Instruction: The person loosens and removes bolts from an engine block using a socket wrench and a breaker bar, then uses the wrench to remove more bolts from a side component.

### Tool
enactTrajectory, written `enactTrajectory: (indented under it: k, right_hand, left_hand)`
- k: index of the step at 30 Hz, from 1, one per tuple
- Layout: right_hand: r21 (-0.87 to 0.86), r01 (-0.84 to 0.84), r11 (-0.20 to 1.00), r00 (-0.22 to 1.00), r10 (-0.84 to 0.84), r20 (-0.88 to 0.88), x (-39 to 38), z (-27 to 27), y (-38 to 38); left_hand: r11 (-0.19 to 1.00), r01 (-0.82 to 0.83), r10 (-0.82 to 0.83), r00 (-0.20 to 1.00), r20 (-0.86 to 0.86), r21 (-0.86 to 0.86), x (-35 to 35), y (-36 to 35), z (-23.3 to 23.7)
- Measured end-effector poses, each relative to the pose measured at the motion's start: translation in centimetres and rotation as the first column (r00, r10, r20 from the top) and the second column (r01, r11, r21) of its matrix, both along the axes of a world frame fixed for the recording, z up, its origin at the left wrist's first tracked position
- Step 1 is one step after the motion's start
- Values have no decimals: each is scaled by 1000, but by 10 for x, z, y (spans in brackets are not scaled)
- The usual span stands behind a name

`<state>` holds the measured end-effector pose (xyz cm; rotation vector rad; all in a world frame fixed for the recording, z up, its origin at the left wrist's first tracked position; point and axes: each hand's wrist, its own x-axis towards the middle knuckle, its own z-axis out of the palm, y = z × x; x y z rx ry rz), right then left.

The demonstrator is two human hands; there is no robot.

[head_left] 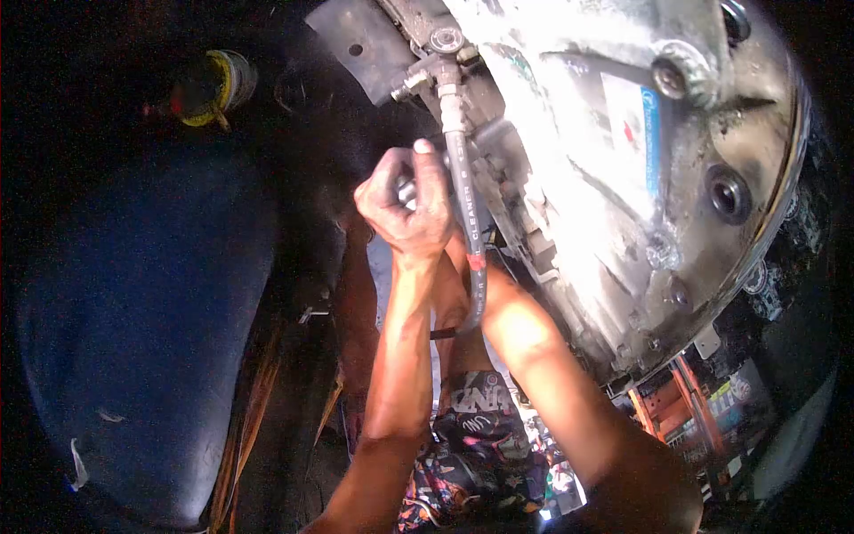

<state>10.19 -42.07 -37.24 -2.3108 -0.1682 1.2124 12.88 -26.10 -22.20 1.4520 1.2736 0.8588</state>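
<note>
My left hand (405, 209) is closed around a shiny metal piece (406, 191), perhaps a tool handle, with the thumb pointing up. Beside it runs a dark hose (470, 214) with white lettering and a red band, joined to a metal fitting (449, 93) at the top. My right forearm (534, 334) reaches up from the lower right and passes behind the hose and my left wrist. The fingers of my right hand are hidden there, so what they hold does not show.
A large metal housing (703, 151) with bolt holes fills the upper right. At the left stands a dark blue rounded panel (147, 329). A yellow-rimmed container (218, 89) lies at the upper left. Orange metal bars (698, 400) show at the lower right.
</note>
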Motion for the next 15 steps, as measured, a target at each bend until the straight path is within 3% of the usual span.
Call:
enactTrajectory:
  k: [3,4,7,8,15]
  right_hand:
    - [2,1,1000,1000,-1,-16,-9,-3,6]
    - [-2,-1,1000,1000,1,-17,-12,0,6]
    - [-20,-6,1000,1000,6,-15,-16,3,3]
    - [-26,-4,1000,1000,4,-11,-11,6,-1]
    - [-48,-22,999,1000,23,19,21,13,-12]
  left_hand:
    - [996,-26,24,999,-21,-91,-5,7,-10]
    - [990,35,-45,996,-72,-138,-7,10,-11]
    - [992,57,-41,990,133,-114,-9,11,-6]
    - [994,21,-12,996,83,-107,-8,9,-8]
    - [959,-12,75,974,213,-285,-4,19,-22]
